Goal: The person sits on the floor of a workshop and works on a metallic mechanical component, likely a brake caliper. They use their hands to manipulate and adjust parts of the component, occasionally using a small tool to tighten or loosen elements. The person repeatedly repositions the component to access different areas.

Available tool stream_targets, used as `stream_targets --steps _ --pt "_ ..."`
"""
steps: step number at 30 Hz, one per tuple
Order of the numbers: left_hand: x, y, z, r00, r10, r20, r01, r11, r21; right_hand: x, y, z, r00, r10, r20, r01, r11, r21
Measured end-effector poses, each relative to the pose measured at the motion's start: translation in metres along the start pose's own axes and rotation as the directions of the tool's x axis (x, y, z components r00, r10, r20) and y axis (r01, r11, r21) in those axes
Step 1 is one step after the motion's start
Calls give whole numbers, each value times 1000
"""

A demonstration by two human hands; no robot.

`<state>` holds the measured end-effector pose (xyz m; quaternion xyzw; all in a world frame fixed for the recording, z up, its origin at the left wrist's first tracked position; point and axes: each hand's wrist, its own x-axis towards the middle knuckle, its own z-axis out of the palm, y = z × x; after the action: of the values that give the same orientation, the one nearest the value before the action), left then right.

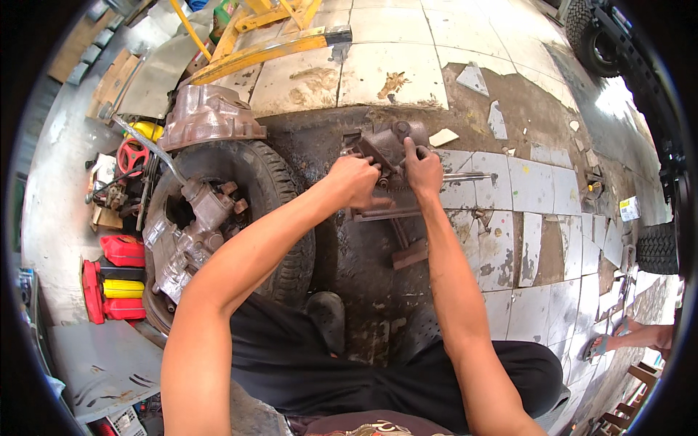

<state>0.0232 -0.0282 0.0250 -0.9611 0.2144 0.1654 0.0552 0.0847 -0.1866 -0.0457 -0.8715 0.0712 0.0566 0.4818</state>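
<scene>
Cracked grey floor tiles point(534, 185) spread over the right side of the workshop, with bare brown dirt point(469, 120) showing beyond them and paler tiles point(392, 73) farther off. On the feed I have a rusty, vise-like metal tool point(378, 138) on the ground in the middle, just beyond the two shoes point(325, 320), with a shiny rod point(467, 176) sticking out toward the right.

My left hand point(356, 180) is at the near left side of that tool, fingers curled in by the end of a dark metal bar point(374, 154) that slants across it. Part of this hand is blurred, so I can't tell whether it has a firm hold. My right hand point(423, 167) is at the tool's right side, its fingers bent and pointing to the far side, beside a round knob point(401, 130); whether they grip anything I can't make out. Nearer to me, beneath the hands, I see a brown metal block point(409, 255).

To the left lies a big tire point(283, 171), with a greasy metal housing point(211, 116) at its far edge and a second machine part point(207, 211) in its opening. Farther left I spot red cases point(122, 251), and a yellow frame point(273, 54) stands at the far side. At the right edge, someone else's sandalled foot point(598, 346) shows.
</scene>
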Motion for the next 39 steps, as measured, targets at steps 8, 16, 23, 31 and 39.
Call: stream_targets --steps 8,16,23,31,39 --pt "-2 -7 8 1000 15 -15 -15 1000 -3 -8 -8 5 997 20 -76 -25 997 -69" --pt "-8 -6 27 987 -24 -159 16 999 -50 -16 -11 6 999 -12 -49 16 997 72" --pt "-3 -10 15 995 58 -84 -59 998 -18 -3 6 3 998 12 -58 -3 988 155" --pt "-5 -13 7 997 57 -44 -61 995 -79 0 16 2 998 17 -56 0 956 294" --pt "-17 -9 9 998 55 -13 -55 997 -55 9 27 8 995 23 -92 3 962 272"
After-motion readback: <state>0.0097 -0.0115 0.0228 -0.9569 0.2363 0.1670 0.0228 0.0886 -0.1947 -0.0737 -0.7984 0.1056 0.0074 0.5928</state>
